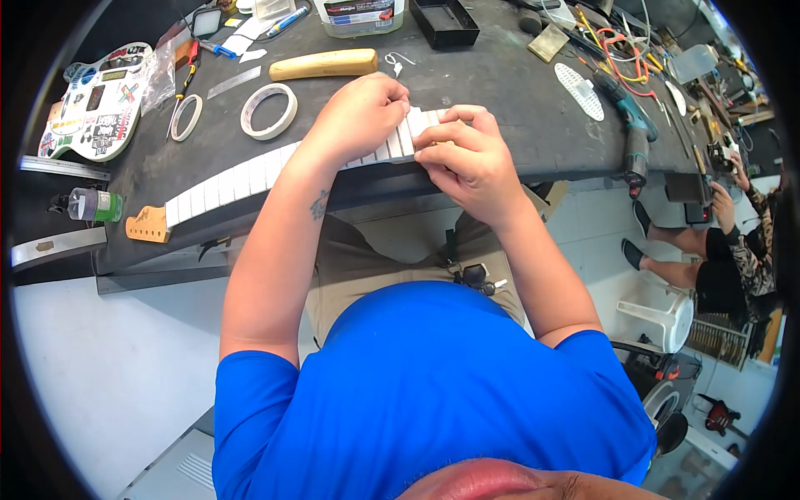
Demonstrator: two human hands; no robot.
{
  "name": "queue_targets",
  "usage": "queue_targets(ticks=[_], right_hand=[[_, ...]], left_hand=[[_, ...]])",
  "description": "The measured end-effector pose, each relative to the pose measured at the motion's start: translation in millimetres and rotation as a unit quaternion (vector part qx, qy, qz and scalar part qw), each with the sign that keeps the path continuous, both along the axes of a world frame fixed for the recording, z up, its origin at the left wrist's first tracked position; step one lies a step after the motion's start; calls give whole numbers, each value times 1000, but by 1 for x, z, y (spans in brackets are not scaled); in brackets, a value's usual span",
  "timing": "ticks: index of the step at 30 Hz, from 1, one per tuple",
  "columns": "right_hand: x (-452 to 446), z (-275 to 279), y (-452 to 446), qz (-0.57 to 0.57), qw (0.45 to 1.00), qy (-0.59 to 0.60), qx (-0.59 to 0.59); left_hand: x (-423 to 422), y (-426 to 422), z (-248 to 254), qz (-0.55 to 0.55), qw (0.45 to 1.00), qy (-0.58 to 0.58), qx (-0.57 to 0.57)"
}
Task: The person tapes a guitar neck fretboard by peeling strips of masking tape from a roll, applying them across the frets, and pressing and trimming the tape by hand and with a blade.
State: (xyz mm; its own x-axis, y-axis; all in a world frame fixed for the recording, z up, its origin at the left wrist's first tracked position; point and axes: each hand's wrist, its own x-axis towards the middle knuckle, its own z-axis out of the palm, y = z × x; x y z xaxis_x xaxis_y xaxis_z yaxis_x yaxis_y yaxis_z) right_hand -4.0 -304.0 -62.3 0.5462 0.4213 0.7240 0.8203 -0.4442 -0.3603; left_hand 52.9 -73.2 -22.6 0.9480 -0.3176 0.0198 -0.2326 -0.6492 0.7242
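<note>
A guitar neck (pixel 225 188) lies along the bench's near edge, its headstock (pixel 148 225) at the left. Whitish tape covers the fretboard between the dark fret lines. Over the neck's right part, my left hand (pixel 364 112) has its fingers bent together at the tape; what they pinch is too small to tell. My right hand (pixel 467 158) grips the right end of the neck, thumb below and fingers curled on top. The two hands are close together. Just beyond my left hand lies a wooden block with rounded ends (pixel 323 64), and a roll of tape (pixel 268 112) sits left of it.
A stickered guitar body (pixel 102 100) and a green-labelled bottle (pixel 96 205) are at the left. Behind stand a clear container (pixel 360 17) and a black tray (pixel 446 23). A cordless drill (pixel 633 133) lies right, near tools and cables. Another person (pixel 737 250) is at far right.
</note>
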Motion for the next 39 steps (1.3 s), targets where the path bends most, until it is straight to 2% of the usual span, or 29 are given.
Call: queue_targets(ticks=[12, 19, 34, 37, 39], right_hand=[[0, -1, 1, -3, 999, 19, 28], [0, -4, 2, -3, 999, 20, 42], [1, -2, 1, 1, 1000, 4, 13], [-4, 8, -5, 35, 994, 87, 57], [-1, 6, -5, 22, 990, 98, 96]], left_hand=[[-3, -4, 5, 14, 1000, 19, -3], [2, -1, -3, -12, 1000, -22, 8], [0, -1, -3, -16, 999, -34, 18], [1, 0, -3, -17, 999, -31, 16], [1, 0, -2, -16, 999, -23, 18]])
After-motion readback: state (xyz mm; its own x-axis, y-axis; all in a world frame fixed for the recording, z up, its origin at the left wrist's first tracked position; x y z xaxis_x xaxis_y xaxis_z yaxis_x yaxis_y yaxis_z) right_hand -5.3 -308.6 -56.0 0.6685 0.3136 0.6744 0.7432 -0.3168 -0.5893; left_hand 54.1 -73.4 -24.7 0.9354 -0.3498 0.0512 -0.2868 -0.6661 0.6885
